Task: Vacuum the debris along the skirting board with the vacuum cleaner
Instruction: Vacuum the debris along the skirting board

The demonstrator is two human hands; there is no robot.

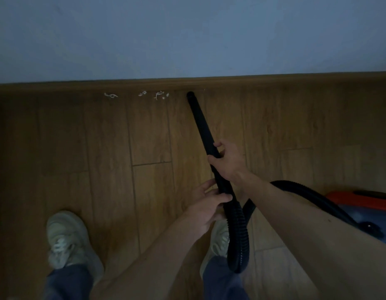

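Observation:
A black vacuum wand (pixel 199 122) slants up across the wooden floor, its nozzle tip touching the foot of the brown skirting board (pixel 274 80). My right hand (pixel 227 161) grips the wand at mid-length. Lower down, my left hand (pixel 207 204) holds it where the ribbed black hose (pixel 237 239) begins. Small white scraps of debris (pixel 160 95) lie along the skirting board just left of the nozzle, with another scrap (pixel 110 95) farther left.
The hose loops back to the orange and blue vacuum body (pixel 365 204) at the right edge. My two pale sneakers, left (pixel 67 237) and right (pixel 219 239), stand on the wood floor (pixel 79 148). A pale wall rises above the skirting board.

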